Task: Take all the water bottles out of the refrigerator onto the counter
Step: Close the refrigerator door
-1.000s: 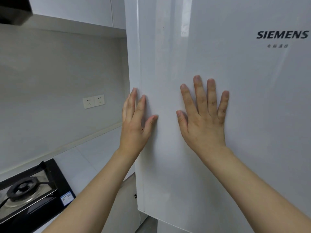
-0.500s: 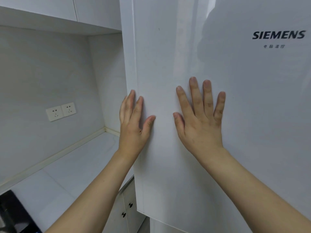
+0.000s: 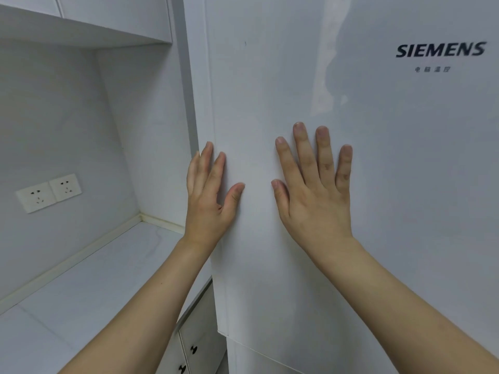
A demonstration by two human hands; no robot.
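Fridge door upright and closed; left hand at its edge, right hand flat, fingers straight, holding nothing.

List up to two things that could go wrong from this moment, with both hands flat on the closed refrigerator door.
1. The left hand lies at the refrigerator door edge, beside the wall panel; its fingers might get pinched there.
2. The right hand presses flat on the glossy door; neither hand grips anything, so they may slip without opening it.

Soft, even indoor light, pale glare streaks on the glossy refrigerator door, wide-angle edge bending.
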